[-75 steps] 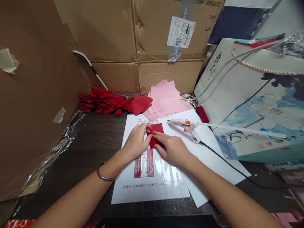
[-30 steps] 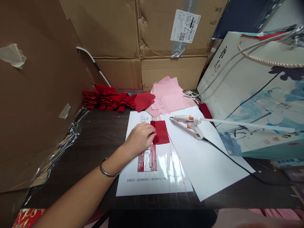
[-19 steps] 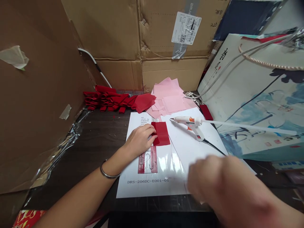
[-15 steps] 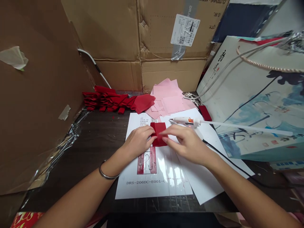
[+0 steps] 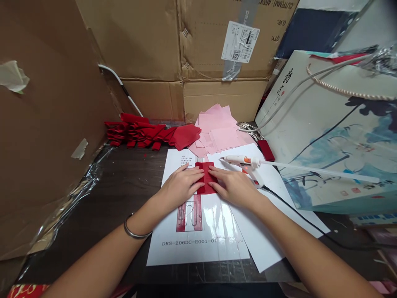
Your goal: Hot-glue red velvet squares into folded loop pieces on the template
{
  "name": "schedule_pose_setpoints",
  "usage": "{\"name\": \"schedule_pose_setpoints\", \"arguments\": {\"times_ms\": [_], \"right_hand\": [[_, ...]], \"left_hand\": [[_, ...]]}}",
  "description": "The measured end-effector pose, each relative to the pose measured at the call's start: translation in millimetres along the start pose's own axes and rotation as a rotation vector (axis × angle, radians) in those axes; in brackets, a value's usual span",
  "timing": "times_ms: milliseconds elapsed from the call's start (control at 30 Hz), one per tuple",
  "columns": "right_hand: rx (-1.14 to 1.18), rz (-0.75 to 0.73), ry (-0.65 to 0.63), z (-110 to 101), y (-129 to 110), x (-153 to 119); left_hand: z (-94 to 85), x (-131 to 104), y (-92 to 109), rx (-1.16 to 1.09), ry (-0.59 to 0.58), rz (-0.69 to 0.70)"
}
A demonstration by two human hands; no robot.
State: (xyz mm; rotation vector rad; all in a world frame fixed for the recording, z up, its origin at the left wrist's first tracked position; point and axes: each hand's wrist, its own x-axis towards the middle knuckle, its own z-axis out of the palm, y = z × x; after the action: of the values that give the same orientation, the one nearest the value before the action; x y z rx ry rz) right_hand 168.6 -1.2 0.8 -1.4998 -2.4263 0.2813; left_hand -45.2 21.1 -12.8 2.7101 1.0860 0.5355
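A folded piece of red fabric [image 5: 206,178] lies on the printed white sheet [image 5: 173,253]. My left hand [image 5: 181,184] rests flat with its fingertips on the fabric's left part. From the other side, my right hand [image 5: 234,185] lays its outstretched fingers on the right part. Neither hand grips it; both press from above. Just beyond my right hand stands a glue gun [image 5: 245,161] with a long clear glue stick in its back. Below the fabric, the sheet carries a red-and-white printed picture [image 5: 189,213].
Behind are a pile of red folded strips [image 5: 139,132], pink squares [image 5: 220,128] and metal clips [image 5: 251,130]. Cardboard walls [image 5: 46,124] stand at the left and back. A painted paper bag [image 5: 335,136] bounds the right, and a black cord [image 5: 294,207] crosses there.
My right fingers, lifted and curled at the fabric's right edge before, now lie flat on it. My left fingers have straightened over its left side.
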Motion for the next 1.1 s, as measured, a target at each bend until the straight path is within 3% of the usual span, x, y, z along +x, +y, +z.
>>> {"name": "schedule_pose_setpoints", "arguments": {"times_ms": [567, 900, 1033, 1100], "right_hand": [[-0.024, 0.014, 0.007, -2.4, -2.0, -3.5], [-0.008, -0.01, -0.013, -6.7, -1.2, -10.6], [0.094, -0.024, 0.029, -10.0, 0.0, -3.9], [0.276, -0.046, 0.083, -15.0, -7.8, -5.4]], "left_hand": [[-4.9, 1.4, 8.1, 0.006, -0.108, -0.018], [-3.4, 1.3, 6.2, 0.011, -0.103, -0.065], [-4.5, 1.8, 5.2, -0.023, -0.111, -0.091], [-5.7, 2.2, 4.8, -0.039, -0.115, -0.107]]}}
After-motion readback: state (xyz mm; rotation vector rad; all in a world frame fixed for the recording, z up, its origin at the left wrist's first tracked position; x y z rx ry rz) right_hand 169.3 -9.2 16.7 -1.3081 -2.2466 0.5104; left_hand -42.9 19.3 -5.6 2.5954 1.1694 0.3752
